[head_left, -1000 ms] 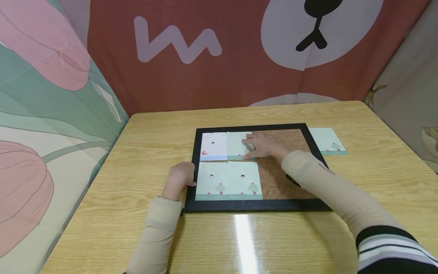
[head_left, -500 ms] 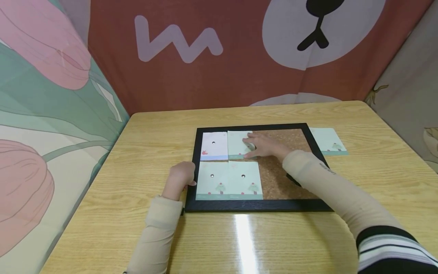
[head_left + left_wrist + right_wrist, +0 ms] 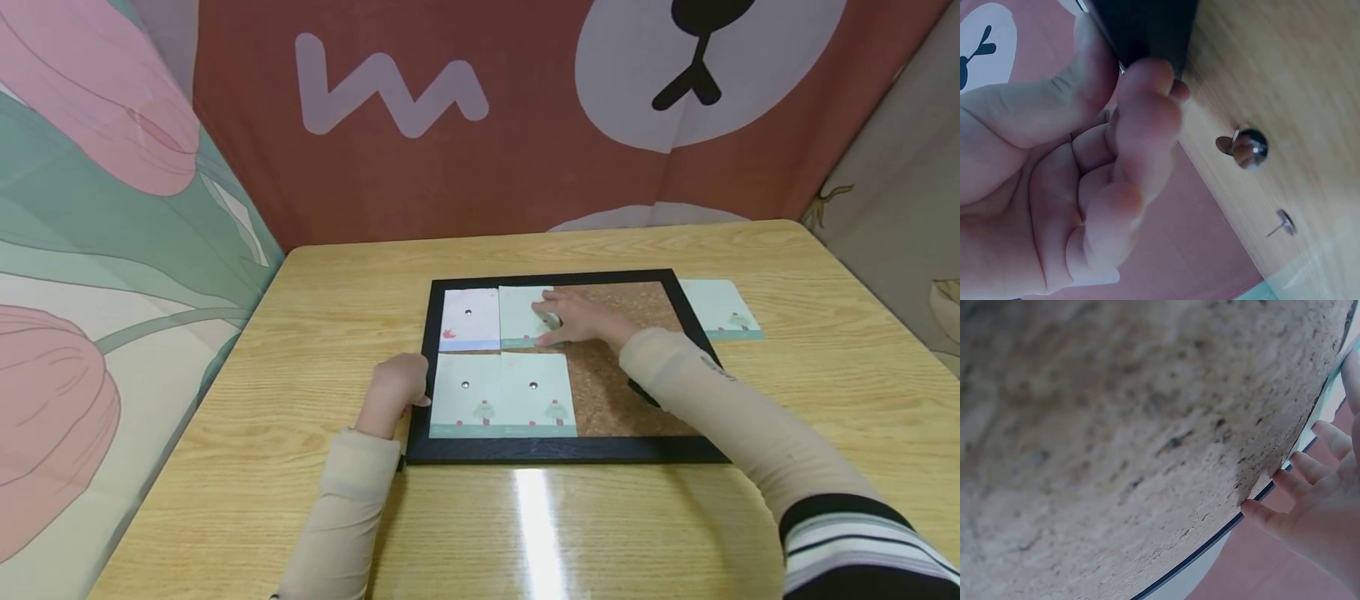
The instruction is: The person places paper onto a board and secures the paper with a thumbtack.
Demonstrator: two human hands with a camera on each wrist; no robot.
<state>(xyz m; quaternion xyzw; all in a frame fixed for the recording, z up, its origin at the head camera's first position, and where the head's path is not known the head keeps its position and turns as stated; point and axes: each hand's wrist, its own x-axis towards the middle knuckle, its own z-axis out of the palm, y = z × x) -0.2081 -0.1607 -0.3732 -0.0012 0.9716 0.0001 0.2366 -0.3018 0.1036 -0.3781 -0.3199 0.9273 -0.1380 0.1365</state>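
Note:
A corkboard (image 3: 603, 404) with a black frame lies on the wooden table. My left hand (image 3: 397, 383) grips the left side of its frame. In the left wrist view the thumb and curled fingers (image 3: 1147, 119) hold the black frame edge (image 3: 1144, 31). My right hand (image 3: 581, 321) has its fingers spread, fingertips on the pale green note sheet (image 3: 516, 312) at the top middle of the board. In the right wrist view these fingertips (image 3: 1260, 512) touch the cork and the sheet's edge. A white sheet (image 3: 480, 325) at top left and two green sheets (image 3: 465, 408) below each carry a silver thumbtack.
Another pale green sheet (image 3: 720, 308) lies on the table beyond the board's right side. Two silver thumbtacks, one round-headed (image 3: 1250, 150) and one on its side (image 3: 1285, 222), lie on the table near my left hand. Patterned cloths (image 3: 450, 183) hang behind and beside the table.

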